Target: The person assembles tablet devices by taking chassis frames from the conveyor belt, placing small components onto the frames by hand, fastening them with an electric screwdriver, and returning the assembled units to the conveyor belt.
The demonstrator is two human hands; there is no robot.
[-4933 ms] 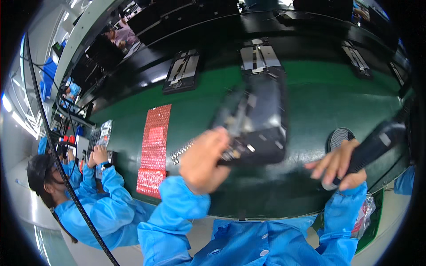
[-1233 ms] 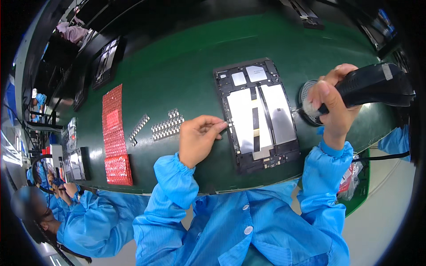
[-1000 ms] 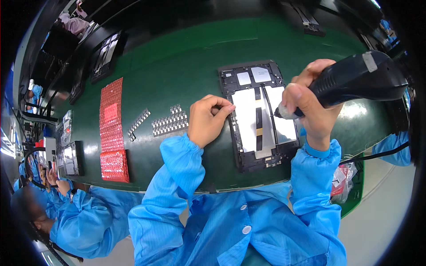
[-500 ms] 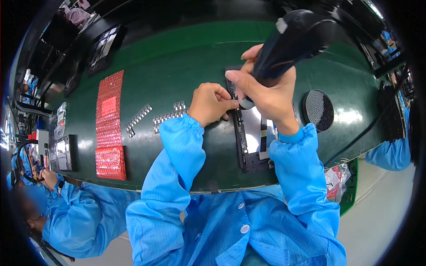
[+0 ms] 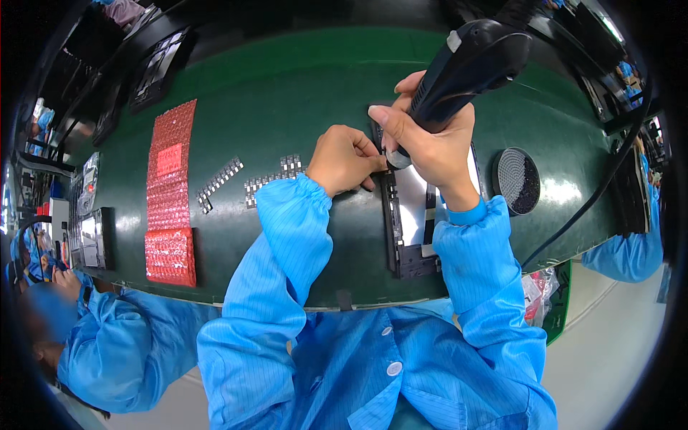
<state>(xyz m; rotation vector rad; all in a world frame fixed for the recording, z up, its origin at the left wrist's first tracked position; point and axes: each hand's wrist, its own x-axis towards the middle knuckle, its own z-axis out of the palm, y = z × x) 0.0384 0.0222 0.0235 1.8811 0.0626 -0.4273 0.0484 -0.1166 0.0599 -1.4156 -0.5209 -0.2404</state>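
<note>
Both hands [image 5: 342, 161] [image 5: 438, 149] now together at panel [image 5: 411, 208]

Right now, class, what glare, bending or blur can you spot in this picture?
Head view: white glare on the green tabletop right of the round tray; head view: the tabletop's front edge bows; head view: the right hand and black tool show no obvious motion blur.

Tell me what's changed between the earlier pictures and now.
Over the last second or so, the right hand carried the black electric screwdriver leftward from the round dish to the left edge of the opened tablet. The left hand moved farther up that edge. The right hand's grip and the red bubble wrap stayed as they were.
</note>
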